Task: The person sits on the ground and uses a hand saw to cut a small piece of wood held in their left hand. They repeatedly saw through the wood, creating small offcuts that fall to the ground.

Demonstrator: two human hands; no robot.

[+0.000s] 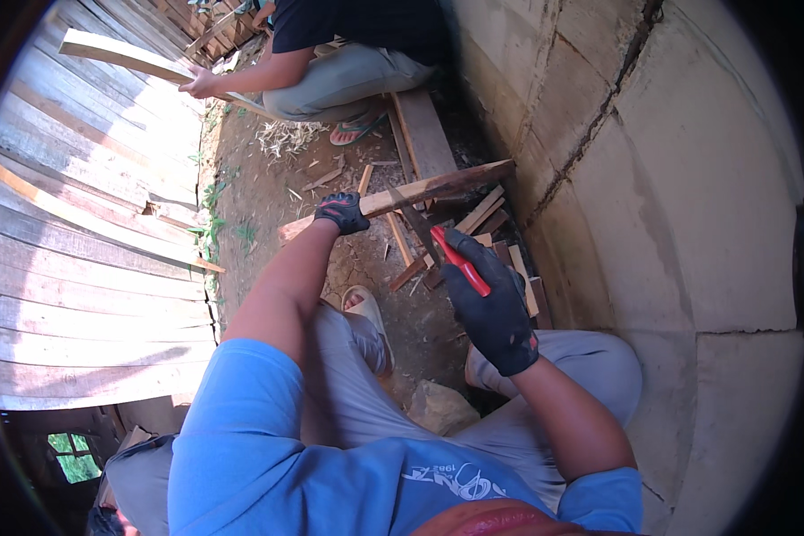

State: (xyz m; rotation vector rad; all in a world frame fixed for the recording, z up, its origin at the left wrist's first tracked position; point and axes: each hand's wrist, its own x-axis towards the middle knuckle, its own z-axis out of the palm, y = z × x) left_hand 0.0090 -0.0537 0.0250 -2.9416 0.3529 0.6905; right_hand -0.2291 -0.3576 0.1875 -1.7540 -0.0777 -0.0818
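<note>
A long wooden plank [438, 185] lies slantwise ahead of me, its far right end near the wall. My left hand [341, 213], in a dark glove, is closed around the plank toward its left end. In a black glove, my right hand [491, 299] grips the red handle of a hand saw [460, 261]. The saw's blade runs forward from the handle to the plank, just right of my left hand. Whether its teeth are in the wood I cannot tell.
Offcuts [482, 214] lie under and beside the plank. A stone [442, 408] sits between my legs. The concrete wall [598, 223] rises on the right; a board wall [89, 268] stands left. Ahead, a crouching person [348, 76] holds a long wooden strip [125, 55] near shavings [288, 136].
</note>
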